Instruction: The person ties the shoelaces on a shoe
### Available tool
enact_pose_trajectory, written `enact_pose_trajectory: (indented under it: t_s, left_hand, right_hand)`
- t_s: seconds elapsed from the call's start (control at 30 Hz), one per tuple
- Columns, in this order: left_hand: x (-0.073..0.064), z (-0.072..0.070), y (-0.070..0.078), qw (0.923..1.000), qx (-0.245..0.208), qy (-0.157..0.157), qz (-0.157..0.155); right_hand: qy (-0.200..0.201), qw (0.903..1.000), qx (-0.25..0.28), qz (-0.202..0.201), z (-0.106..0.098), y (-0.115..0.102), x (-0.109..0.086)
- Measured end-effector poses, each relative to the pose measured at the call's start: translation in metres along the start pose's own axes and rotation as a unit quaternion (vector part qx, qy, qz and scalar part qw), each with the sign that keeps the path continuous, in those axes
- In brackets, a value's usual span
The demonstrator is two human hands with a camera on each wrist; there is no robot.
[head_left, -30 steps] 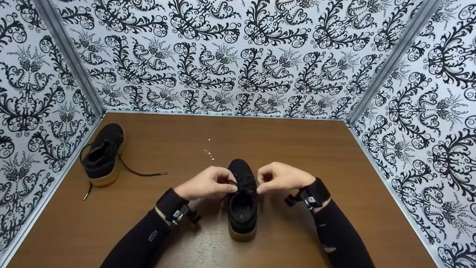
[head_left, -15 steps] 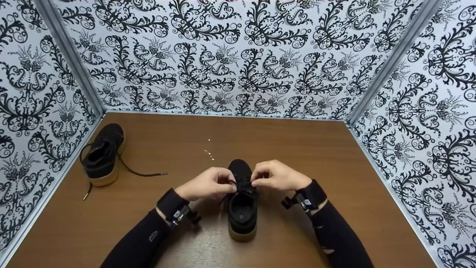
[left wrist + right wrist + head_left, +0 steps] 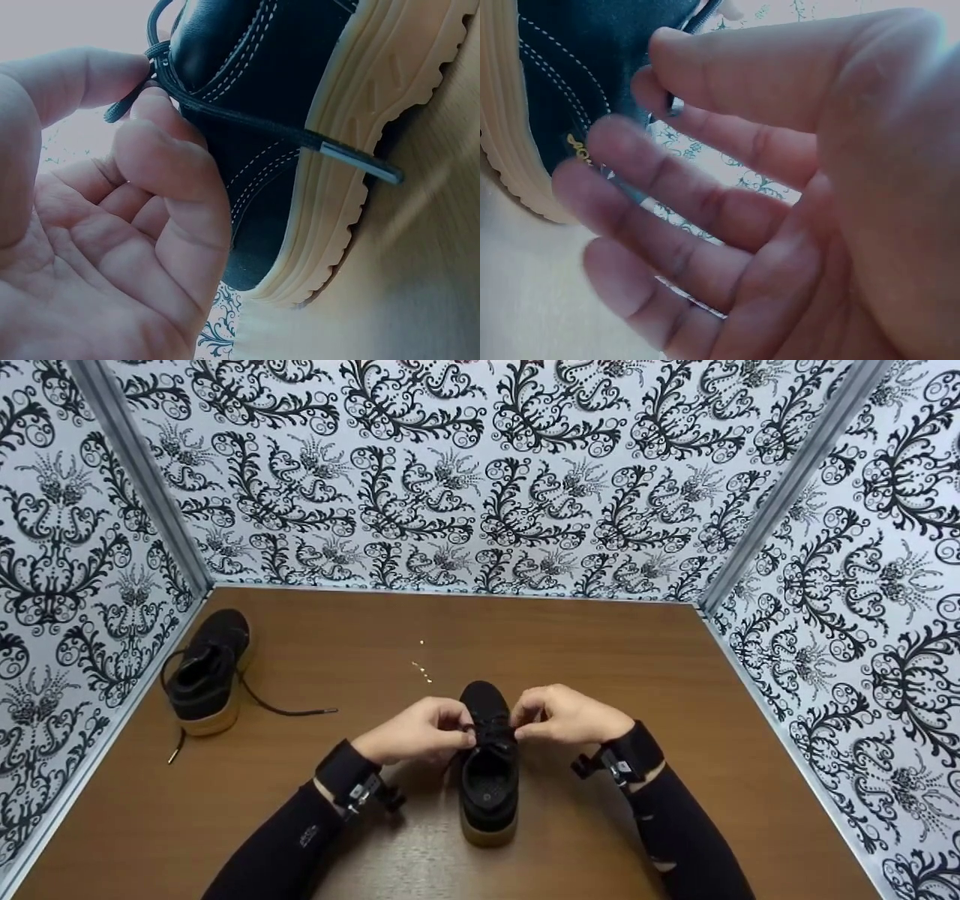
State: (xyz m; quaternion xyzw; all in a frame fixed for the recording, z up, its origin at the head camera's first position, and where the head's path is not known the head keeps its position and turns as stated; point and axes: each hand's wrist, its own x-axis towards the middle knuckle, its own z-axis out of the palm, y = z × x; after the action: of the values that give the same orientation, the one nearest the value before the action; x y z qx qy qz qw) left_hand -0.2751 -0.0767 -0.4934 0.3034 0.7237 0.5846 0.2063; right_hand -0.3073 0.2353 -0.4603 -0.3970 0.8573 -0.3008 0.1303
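A black shoe (image 3: 490,814) with a tan sole stands in front of me on the table, its toe pointing away. On its left side my left hand (image 3: 416,729) pinches a black shoelace (image 3: 240,120) between thumb and forefinger, where the lace forms a small loop. The lace's metal-tipped end (image 3: 364,161) hangs across the shoe's side. At the right of the lacing is my right hand (image 3: 574,716). Its thumb and forefinger pinch a lace whose tip (image 3: 675,106) peeks out between them, while the other fingers are spread and slightly bent.
A second black shoe (image 3: 206,690) with loose laces stands at the table's left, one lace (image 3: 289,711) trailing rightwards. Small bright specks (image 3: 422,669) dot the wooden table (image 3: 600,645) beyond the near shoe. Patterned walls (image 3: 480,472) enclose the back and sides.
My right hand has moved from the shoe's right edge in over the lacing, then slightly back to the right. The left hand and both shoes have stayed nearly in place.
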Motion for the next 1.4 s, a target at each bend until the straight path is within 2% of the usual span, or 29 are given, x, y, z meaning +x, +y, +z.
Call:
enact_pose_trajectory:
  t_s: [0.1, 0.17, 0.33, 0.47, 0.6, 0.77, 0.97, 1.07, 1.3, 1.4]
  left_hand:
    - [0.0, 0.0, 0.0, 1.0, 0.005, 0.0, 0.005]
    - [-0.001, 0.0, 0.0, 0.9999, 0.012, 0.001, 0.009]
    - [-0.001, 0.0, 0.0, 0.9997, 0.02, 0.007, 0.013]
    - [0.0, -0.001, -0.001, 0.9998, 0.017, 0.008, 0.011]
    - [-0.001, -0.002, -0.001, 0.9999, 0.014, 0.001, 0.008]
    - [-0.001, -0.005, 0.0, 0.9992, 0.038, -0.007, 0.014]
    - [-0.002, -0.012, -0.002, 0.9981, 0.053, -0.016, 0.026]
    - [-0.003, -0.017, -0.002, 0.9975, 0.058, -0.019, 0.037]
    - [-0.005, -0.024, -0.003, 0.9969, 0.055, -0.024, 0.05]
    - [-0.005, -0.026, -0.003, 0.9971, 0.051, -0.019, 0.053]
  right_hand:
    - [0.019, 0.9998, 0.006, 0.001, -0.002, -0.005, -0.002]
    - [0.021, 0.9995, 0.02, -0.013, -0.002, -0.009, -0.003]
    - [-0.042, 0.996, 0.059, -0.052, 0.003, -0.019, -0.002]
    - [-0.065, 0.9947, 0.047, -0.064, 0.005, -0.02, 0.0]
    - [-0.056, 0.997, 0.03, -0.043, 0.002, -0.013, 0.0]
    - [-0.067, 0.9974, 0.023, -0.013, 0.0, -0.002, 0.0]
    - [-0.079, 0.9964, 0.027, -0.015, -0.003, 0.009, 0.0]
    - [-0.086, 0.995, 0.044, -0.024, -0.005, 0.015, -0.001]
    - [-0.104, 0.9858, 0.123, -0.045, -0.008, 0.025, -0.001]
    - [-0.103, 0.9844, 0.135, -0.046, -0.008, 0.031, -0.001]
